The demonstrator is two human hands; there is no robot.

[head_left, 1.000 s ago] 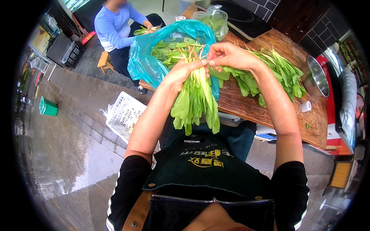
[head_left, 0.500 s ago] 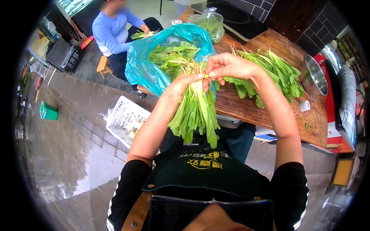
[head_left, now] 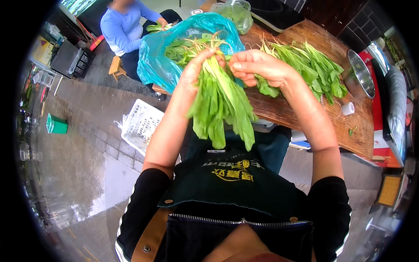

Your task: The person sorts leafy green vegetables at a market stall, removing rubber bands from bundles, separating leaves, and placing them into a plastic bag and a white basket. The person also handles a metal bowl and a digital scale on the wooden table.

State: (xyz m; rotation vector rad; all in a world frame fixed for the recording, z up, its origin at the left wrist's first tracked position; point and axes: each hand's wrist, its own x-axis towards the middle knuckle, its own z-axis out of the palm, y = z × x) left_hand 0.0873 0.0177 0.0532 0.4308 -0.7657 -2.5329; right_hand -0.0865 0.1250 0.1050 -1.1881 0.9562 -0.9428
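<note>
My left hand point(head_left: 191, 75) is closed round the stems of a bunch of leafy greens point(head_left: 221, 102). The thin roots point up and away from me, and the broad leaves hang down in front of my apron. Just right of the stems, my right hand point(head_left: 262, 69) has its thumb and fingers pinched together; whatever they hold is too small to make out. Behind the bunch, a blue plastic bag point(head_left: 152, 56) gapes wide, with more greens point(head_left: 175, 51) inside. A pile of the same greens point(head_left: 312, 72) lies on the wooden table to the right.
The wooden table point(head_left: 279, 112) carries a steel bowl point(head_left: 358, 76), a white roll point(head_left: 348, 108), a black cooktop point(head_left: 273, 15) and a clear bag of greens point(head_left: 239, 19). A white basket point(head_left: 140, 124) and green bin point(head_left: 56, 124) stand at left. A co-worker point(head_left: 122, 30) sits beyond, handling greens.
My right hand has drawn slightly right, away from the stems it was touching. The bunch in my left hand has shifted up a little and its leaves have swung outward.
</note>
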